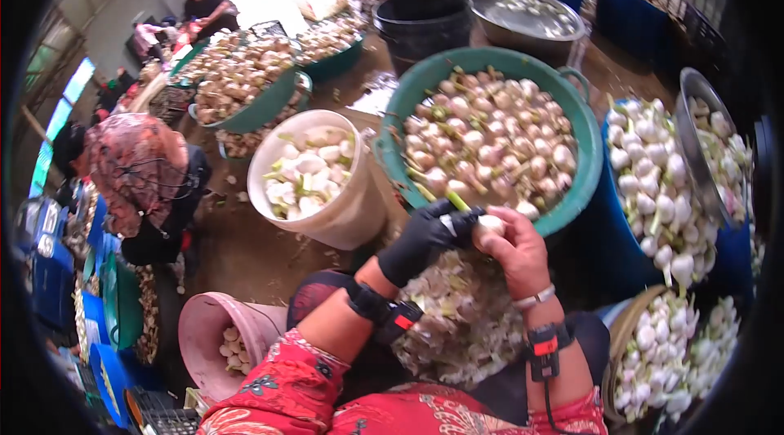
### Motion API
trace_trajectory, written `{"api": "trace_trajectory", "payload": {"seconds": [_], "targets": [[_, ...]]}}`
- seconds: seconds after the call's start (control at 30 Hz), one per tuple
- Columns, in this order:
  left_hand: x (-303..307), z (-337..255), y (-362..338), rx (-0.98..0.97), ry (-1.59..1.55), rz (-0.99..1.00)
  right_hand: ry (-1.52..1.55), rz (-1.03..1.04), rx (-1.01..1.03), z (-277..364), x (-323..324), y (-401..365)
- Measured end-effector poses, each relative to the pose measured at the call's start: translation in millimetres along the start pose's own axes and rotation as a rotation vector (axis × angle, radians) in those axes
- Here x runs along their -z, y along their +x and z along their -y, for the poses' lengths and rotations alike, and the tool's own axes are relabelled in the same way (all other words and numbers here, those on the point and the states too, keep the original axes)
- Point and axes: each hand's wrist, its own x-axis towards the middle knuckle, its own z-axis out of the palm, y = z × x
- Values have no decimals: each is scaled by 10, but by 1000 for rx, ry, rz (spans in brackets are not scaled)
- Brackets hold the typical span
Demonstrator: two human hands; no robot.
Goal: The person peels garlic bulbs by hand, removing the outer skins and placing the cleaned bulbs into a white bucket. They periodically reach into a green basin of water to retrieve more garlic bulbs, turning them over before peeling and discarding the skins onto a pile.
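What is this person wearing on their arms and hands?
The left hand wears a black glove; the right hand is bare, with a silver bracelet. Each wrist carries a black strap with a red-orange device, the right one trailing a cable. Sleeves are red, floral-patterned.

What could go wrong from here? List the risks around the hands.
1. The bare right hand holds the garlic bulb right against the gloved left hand. If the pale thing there is a blade, bare skin might get nicked.
2. The heap of peelings under the hands could slide off.
3. The green basin is heaped; bulbs might roll over its rim.
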Motion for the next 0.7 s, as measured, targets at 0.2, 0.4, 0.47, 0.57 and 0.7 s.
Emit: {"api": "trace_trajectory", "payload": {"seconds": [0.2, 0.4, 0.47, 0.57, 0.7], "targets": [[-97, -182, -84, 70, -63, 39, 363, -48, -143, -88, -23, 47], [-100, -180, -115, 46, -115, 20, 363, -39, -132, -137, -29, 31], [-90, -180, -111, 86, 41, -29, 353, -6, -117, -185, -25, 7], [-57, -132, -108, 111, 54, -36, 307, -39, -137, -249, -22, -19], [8, -11, -67, 44, 217, -25, 225, -66, -134, -352, -41, -43]]}}
